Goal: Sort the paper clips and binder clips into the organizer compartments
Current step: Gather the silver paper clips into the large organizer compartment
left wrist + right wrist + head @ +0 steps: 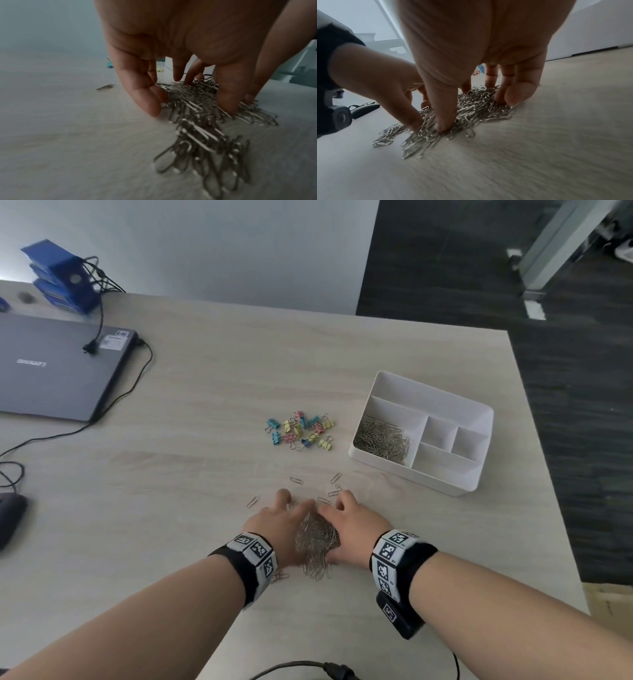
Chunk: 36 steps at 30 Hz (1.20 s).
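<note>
Two hands down on the worktop point(205, 378), cupped either side of a heap of silver paper clips point(317, 537) near the front edge. Left hand point(274, 520): fingers spread and lightly bent, tips at the heap's left flank, thumb dug into the clips. Right hand point(352, 525): same posture on the right flank, thumb tip buried in the wire. Neither has closed round a bunch yet; looks like raking/gathering, not lifting.

Progress, est. from layout:
- Organizer point(462, 481) sits to the right, well apart from the hands. Its large left compartment already has a layer of paper clips point(382, 440). Other compartments show nothing inside.
- Binder clips point(299, 431), coloured, lie in a loose cluster mid-worktop, left of the organizer. None in the tray, so that half not started.
- Few stray paper clips point(296, 481) scattered just beyond the fingertips, outside the heap.

Judgement: paper-clip half partly done; sizeable heap + strays left, then all binder clips. Well under halfway.

Wrist views blurred, exact finger contact partly unclear.
</note>
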Available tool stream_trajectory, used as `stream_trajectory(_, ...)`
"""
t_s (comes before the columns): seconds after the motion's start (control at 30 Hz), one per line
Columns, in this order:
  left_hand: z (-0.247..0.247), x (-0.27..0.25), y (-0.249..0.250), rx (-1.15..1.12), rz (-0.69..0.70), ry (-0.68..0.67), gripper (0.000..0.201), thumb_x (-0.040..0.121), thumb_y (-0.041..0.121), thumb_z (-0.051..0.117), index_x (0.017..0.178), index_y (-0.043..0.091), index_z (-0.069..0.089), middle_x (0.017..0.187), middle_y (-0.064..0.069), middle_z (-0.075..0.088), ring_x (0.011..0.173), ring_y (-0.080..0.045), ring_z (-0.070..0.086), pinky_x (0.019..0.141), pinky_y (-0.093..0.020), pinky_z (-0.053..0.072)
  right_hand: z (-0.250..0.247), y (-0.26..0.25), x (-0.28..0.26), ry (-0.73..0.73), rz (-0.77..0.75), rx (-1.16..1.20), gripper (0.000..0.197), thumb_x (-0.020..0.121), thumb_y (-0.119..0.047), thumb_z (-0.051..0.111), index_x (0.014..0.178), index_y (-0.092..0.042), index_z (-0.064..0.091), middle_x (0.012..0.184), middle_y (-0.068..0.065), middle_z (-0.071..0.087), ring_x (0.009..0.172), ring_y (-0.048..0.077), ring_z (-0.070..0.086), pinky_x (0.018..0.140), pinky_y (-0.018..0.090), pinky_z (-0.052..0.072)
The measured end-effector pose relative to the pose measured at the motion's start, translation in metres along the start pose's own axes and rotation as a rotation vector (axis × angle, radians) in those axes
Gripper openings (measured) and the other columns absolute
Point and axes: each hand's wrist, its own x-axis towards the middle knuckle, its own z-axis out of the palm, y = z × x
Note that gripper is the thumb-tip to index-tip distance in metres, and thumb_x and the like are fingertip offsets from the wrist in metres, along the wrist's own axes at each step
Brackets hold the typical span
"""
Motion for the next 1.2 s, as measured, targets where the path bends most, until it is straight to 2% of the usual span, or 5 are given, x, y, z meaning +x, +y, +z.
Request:
stream_trajectory(0.37,-0.003,0.017,0.011,-0.121,0.045,0.002,0.026,0.088,0.025,0.056,0.114,0.026,0.057,0.118,-0.001,0.045,0.087,-0.028,0.061,0.077,-0.036,0.054,0.004,0.016,-0.001,0.077,0.047,0.231,0.029,0.085,-0.031,0.064,0.112,-0.026,0.052,0.109,0.001,0.044,0.087,0.028,0.057,0.075,0.033,0.048)
stream_trajectory(0.57,-0.011,0.027,0.005,-0.188,0.045,-0.065,0.018,0.084,0.021,0.059,0.1,0.025,0.067,0.104,0.003,0.051,0.095,-0.02,0.057,0.084,-0.031,0.051,-0.005,0.028,-0.008,0.104,0.118,0.412,0.018,0.083,-0.023,0.065,0.1,-0.023,0.06,0.103,-0.003,0.055,0.09,0.02,0.056,0.078,0.03,0.045)
stream_trajectory(0.73,-0.027,0.028,0.009,-0.333,-0.005,-0.078,0.012,0.082,0.015,0.062,0.084,0.025,0.069,0.085,0.011,0.064,0.071,-0.01,0.063,0.06,-0.021,0.052,-0.011,0.044,-0.024,0.168,0.172,0.528,0.006,0.083,-0.021,0.063,0.087,-0.022,0.061,0.091,-0.004,0.062,0.078,0.016,0.059,0.073,0.032,0.052)
stream_trajectory(0.9,-0.057,0.033,0.025,-0.503,0.001,-0.088,0.007,0.084,0.013,0.069,0.082,0.02,0.07,0.084,0.003,0.068,0.056,-0.014,0.07,0.055,-0.03,0.061,-0.009,0.058,-0.041,0.183,0.275,0.701,0.008,0.083,-0.019,0.066,0.087,-0.02,0.06,0.065,-0.007,0.055,0.048,0.006,0.044,0.045,0.02,0.035)
stream_trajectory(1.2,-0.124,0.09,0.099,-0.578,0.145,0.072,0.006,0.083,0.014,0.072,0.081,0.019,0.069,0.075,0.003,0.067,0.056,-0.018,0.07,0.055,-0.03,0.061,-0.001,0.074,-0.063,0.225,0.366,0.818,0.004,0.083,-0.016,0.06,0.086,-0.017,0.059,0.072,-0.006,0.06,0.051,0.006,0.052,0.042,0.013,0.036)
